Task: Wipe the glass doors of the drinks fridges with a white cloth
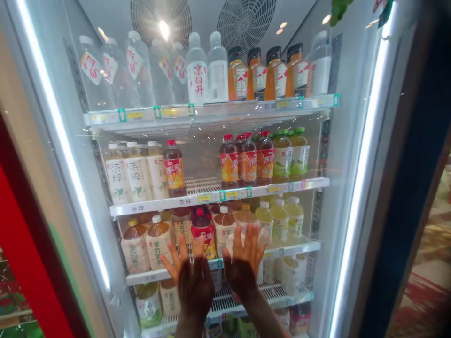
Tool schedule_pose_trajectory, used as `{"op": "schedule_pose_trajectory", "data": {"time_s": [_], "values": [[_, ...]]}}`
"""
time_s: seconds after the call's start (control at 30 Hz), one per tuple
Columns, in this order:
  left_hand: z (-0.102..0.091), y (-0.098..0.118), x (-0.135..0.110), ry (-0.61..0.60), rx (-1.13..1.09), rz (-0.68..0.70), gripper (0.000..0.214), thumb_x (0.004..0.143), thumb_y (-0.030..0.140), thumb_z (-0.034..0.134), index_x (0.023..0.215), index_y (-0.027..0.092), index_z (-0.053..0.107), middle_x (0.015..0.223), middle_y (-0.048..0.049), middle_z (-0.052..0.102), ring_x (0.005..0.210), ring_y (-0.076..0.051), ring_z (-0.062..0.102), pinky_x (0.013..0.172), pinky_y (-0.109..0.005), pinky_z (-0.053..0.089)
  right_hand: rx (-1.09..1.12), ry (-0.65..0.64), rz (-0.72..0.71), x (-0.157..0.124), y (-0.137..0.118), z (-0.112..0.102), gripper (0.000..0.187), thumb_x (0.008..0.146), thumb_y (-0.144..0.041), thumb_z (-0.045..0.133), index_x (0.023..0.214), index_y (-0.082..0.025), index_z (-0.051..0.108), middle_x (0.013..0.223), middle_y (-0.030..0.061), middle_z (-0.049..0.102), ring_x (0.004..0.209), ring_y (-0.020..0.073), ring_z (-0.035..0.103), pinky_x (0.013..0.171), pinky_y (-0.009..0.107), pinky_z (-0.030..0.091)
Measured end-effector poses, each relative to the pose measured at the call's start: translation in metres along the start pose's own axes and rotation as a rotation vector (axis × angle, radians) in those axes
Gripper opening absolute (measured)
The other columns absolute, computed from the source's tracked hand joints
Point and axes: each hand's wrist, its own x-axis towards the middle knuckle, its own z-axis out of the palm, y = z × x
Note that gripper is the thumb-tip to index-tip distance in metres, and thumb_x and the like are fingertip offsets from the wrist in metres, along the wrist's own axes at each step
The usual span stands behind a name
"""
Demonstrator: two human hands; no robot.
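Observation:
My left hand (194,277) is raised with its fingers spread and holds nothing. Beside it, my right hand (244,270) is also up, fingers stretched out, with nothing in it. Both are in front of the third shelf of a lit drinks fridge. Behind the left fingers stands a bottle with a red label and red cap (200,227); a pale-labelled tea bottle (159,239) is just left of them. Near the right hand are a white-capped brown tea bottle (224,225) and a pale yellow drink bottle (264,218). I cannot tell whether either hand touches glass.
Clear water bottles (197,70) and orange drinks with black caps (257,77) line the top shelf. Below stand white-labelled tea bottles (116,176), red-capped tea bottles (248,162) and green-capped bottles (299,152). Bright light strips (362,173) run down both sides.

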Motion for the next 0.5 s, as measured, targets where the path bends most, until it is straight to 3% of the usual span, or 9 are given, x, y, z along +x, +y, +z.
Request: {"op": "schedule_pose_trajectory", "data": {"time_s": [0.1, 0.2, 0.37, 0.5], "values": [[-0.007, -0.024, -0.002, 0.013, -0.016, -0.003, 0.035, 0.092, 0.024, 0.058, 0.126, 0.021, 0.065, 0.111, -0.0128, 0.07, 0.115, -0.027, 0.063, 0.101, -0.045, 0.048, -0.066, 0.031, 0.019, 0.019, -0.03, 0.008, 0.063, 0.103, -0.035, 0.041, 0.161, -0.015, 0.027, 0.158, 0.0267, 0.038, 0.148, 0.046, 0.033, 0.109, 0.077, 0.033], [-0.018, -0.044, -0.002, 0.01, -0.037, -0.007, 0.033, 0.092, 0.03, 0.057, 0.122, 0.02, 0.067, 0.11, -0.013, 0.069, 0.118, -0.029, 0.06, 0.104, -0.047, 0.045, -0.09, 0.033, -0.007, 0.015, -0.051, 0.016, 0.072, 0.102, -0.033, 0.042, 0.164, -0.015, 0.01, 0.167, 0.0259, 0.017, 0.154, 0.0454, 0.02, 0.112, 0.077, 0.027], [-0.035, -0.068, 0.002, 0.011, -0.068, 0.001, 0.043, 0.09, 0.025, 0.061, 0.132, 0.023, 0.062, 0.129, -0.0142, 0.064, 0.141, -0.033, 0.045, 0.117, -0.054, 0.033, -0.097, -0.008, -0.008, -0.02, -0.081, 0.03, 0.074, 0.102, -0.032, 0.044, 0.165, -0.017, 0.009, 0.169, 0.0216, 0.018, 0.156, 0.0435, 0.012, 0.113, 0.077, 0.028], [-0.044, -0.077, 0.009, 0.001, -0.05, -0.013, 0.059, 0.09, 0.012, 0.058, 0.147, 0.027, 0.05, 0.156, -0.0137, 0.044, 0.158, -0.036, 0.012, 0.125, -0.067, 0.014, -0.083, 0.056, -0.019, 0.0, -0.103, 0.032, 0.076, 0.101, -0.03, 0.047, 0.164, -0.015, 0.008, 0.17, 0.0203, 0.014, 0.157, 0.0428, 0.012, 0.117, 0.075, 0.024]]}}
